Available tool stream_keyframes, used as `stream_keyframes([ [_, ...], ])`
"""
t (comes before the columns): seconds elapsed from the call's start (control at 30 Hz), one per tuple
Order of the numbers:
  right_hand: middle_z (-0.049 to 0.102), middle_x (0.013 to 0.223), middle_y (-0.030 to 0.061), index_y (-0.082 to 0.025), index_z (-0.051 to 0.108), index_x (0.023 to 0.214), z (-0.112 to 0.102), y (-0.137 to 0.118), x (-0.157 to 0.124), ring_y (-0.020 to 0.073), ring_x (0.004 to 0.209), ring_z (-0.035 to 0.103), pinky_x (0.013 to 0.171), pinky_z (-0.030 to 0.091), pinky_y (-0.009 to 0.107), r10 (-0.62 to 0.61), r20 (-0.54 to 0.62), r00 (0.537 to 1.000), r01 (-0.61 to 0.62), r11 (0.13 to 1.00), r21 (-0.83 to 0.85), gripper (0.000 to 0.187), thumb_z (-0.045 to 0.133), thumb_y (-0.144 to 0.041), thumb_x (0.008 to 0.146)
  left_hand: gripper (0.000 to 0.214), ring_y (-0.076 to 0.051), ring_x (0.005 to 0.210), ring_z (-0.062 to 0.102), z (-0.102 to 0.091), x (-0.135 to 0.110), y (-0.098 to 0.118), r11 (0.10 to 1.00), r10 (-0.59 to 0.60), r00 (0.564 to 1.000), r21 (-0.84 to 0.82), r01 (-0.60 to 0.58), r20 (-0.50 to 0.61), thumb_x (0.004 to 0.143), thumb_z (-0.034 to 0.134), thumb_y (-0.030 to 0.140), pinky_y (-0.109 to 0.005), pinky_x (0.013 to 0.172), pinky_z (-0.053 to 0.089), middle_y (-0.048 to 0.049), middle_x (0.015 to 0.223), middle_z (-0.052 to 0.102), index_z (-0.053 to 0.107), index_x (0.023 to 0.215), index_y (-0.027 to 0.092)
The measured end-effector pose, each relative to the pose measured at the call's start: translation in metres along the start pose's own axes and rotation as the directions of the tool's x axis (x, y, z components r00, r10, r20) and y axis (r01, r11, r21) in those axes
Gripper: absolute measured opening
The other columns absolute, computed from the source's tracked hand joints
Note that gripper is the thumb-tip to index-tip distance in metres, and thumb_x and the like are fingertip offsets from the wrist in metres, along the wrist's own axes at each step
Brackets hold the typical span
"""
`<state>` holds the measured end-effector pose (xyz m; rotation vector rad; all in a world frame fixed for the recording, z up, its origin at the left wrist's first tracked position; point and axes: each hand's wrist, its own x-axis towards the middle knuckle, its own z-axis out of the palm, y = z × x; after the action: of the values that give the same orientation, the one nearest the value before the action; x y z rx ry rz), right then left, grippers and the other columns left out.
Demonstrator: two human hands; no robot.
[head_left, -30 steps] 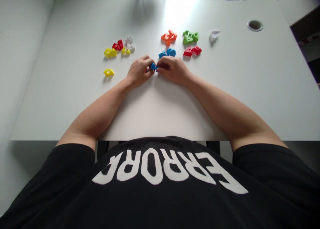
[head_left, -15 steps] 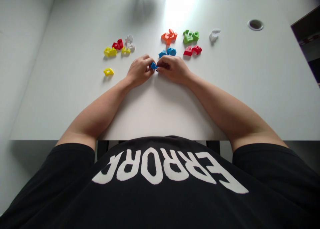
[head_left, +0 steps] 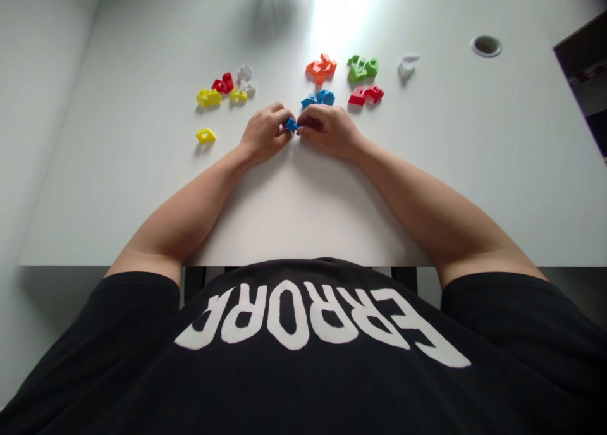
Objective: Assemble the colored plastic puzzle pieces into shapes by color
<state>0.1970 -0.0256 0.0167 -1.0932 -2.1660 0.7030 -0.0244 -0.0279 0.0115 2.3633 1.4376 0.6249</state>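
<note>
Between my two hands is a small blue plastic piece (head_left: 291,125) with angular edges. My left hand (head_left: 266,131) pinches it from the left with closed fingers. From the other side, the fingertips of my right hand (head_left: 329,130) are closed on its right end; whether they hold one piece or two joined ones I cannot tell. Just beyond the right hand lie more blue pieces (head_left: 324,97), partly hidden by its knuckles. Orange pieces (head_left: 321,69) form a small heap behind them.
On the white table (head_left: 303,214), green pieces (head_left: 363,69), red pieces (head_left: 365,95) and a white piece (head_left: 408,66) lie to the right. Yellow pieces (head_left: 208,98), dark red pieces (head_left: 222,83) and pale pieces (head_left: 245,79) sit left. A round cable hole (head_left: 486,45) is at far right.
</note>
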Motion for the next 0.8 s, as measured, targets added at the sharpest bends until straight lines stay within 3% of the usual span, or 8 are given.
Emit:
stream_keyframes([
  [0.8, 0.070, 0.084, 0.0034, -0.026, 0.070, 0.089, 0.0018, 0.0025, 0.0014, 0.0231, 0.079, 0.059, 0.074, 0.049, 0.039, -0.002, -0.015, 1.000, 0.003, 0.998, 0.067, 0.027, 0.076, -0.052, 0.090, 0.022, -0.024, 0.097, 0.066, -0.0015, -0.0008, 0.0031, 1.000, 0.004, 1.000, 0.022, -0.004, -0.007, 0.089, 0.060, 0.023, -0.037, 0.084, 0.048, -0.0075, 0.112, 0.072, 0.076, 0.105, 0.025],
])
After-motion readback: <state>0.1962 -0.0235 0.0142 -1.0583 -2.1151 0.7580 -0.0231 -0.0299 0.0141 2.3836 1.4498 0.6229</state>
